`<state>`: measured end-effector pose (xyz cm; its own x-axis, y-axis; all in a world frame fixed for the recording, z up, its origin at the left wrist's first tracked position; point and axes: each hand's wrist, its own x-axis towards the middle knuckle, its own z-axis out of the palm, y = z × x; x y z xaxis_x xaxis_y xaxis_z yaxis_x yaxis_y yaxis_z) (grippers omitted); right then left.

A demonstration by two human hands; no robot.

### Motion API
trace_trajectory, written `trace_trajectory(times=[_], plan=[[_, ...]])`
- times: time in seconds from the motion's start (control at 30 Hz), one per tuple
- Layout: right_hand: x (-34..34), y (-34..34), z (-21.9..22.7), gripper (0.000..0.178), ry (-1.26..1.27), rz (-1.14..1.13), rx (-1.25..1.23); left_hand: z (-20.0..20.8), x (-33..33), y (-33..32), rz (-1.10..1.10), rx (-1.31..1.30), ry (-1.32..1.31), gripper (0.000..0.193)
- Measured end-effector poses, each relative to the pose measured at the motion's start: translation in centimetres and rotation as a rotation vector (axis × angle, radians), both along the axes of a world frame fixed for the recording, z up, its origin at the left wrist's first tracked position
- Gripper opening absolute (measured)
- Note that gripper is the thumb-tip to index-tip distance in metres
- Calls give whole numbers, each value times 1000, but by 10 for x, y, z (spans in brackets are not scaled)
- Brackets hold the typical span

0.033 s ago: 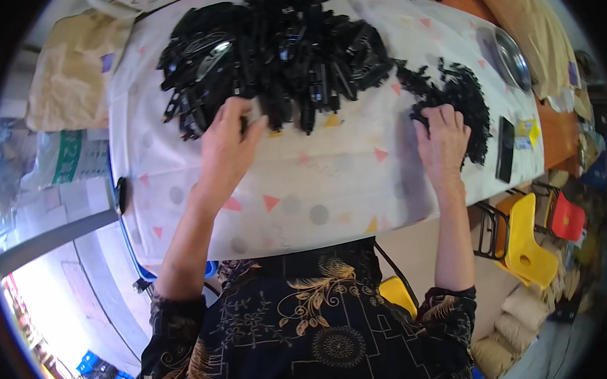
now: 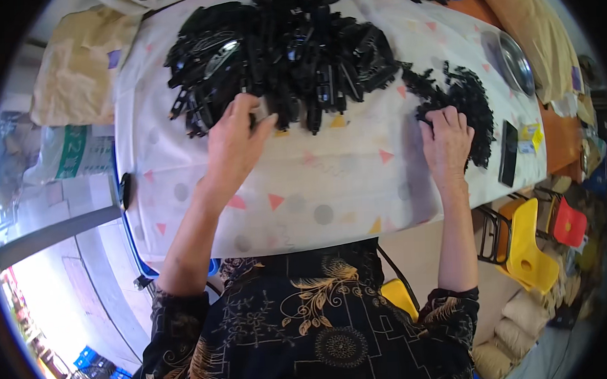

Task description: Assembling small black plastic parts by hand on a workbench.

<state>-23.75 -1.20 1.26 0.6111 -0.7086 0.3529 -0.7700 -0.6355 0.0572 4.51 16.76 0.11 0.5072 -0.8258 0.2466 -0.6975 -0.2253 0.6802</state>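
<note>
Two heaps of black plastic pieces lie on the patterned tablecloth (image 2: pixel 297 190). My left hand (image 2: pixel 237 138) is at the front edge of the large heap of long, glossy pieces (image 2: pixel 277 55). Its fingers are bent round the end of a slim black piece (image 2: pixel 243 78), with the thumb a little apart. Over at the right, my right hand (image 2: pixel 448 139) rests on the near left side of the heap of small black parts (image 2: pixel 477 97). Those fingers are curled down into the parts, so their tips and whatever they pinch are hidden.
A black flat slab (image 2: pixel 508 152) and a yellow-and-white packet (image 2: pixel 530 137) lie right of the small heap. Behind them stands a round metal dish (image 2: pixel 515 64). A brown paper sack (image 2: pixel 85 67) is at the left, yellow chairs (image 2: pixel 526 247) at the lower right.
The whole view has shifted slightly. My left fingers have moved a little farther into the large heap's edge. My right hand stays on the small parts.
</note>
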Motion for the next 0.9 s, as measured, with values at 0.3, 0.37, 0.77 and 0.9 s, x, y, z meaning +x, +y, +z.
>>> trace_trajectory(times=[0.3, 0.37, 0.77, 0.9], plan=[[9, 7, -6, 9, -303, 167, 201, 4, -21, -21, 46, 257, -152, 45], [14, 19, -4, 8, -595, 145, 462, -1, -12, -20, 21, 252, -44, 44], [27, 99, 8, 5, -1256, 64, 1567, -3, -4, 7, -64, 197, 105, 42], [28, 114, 12, 5, -1287, 90, 1583, 3, -13, 29, -194, 49, 679, 45]])
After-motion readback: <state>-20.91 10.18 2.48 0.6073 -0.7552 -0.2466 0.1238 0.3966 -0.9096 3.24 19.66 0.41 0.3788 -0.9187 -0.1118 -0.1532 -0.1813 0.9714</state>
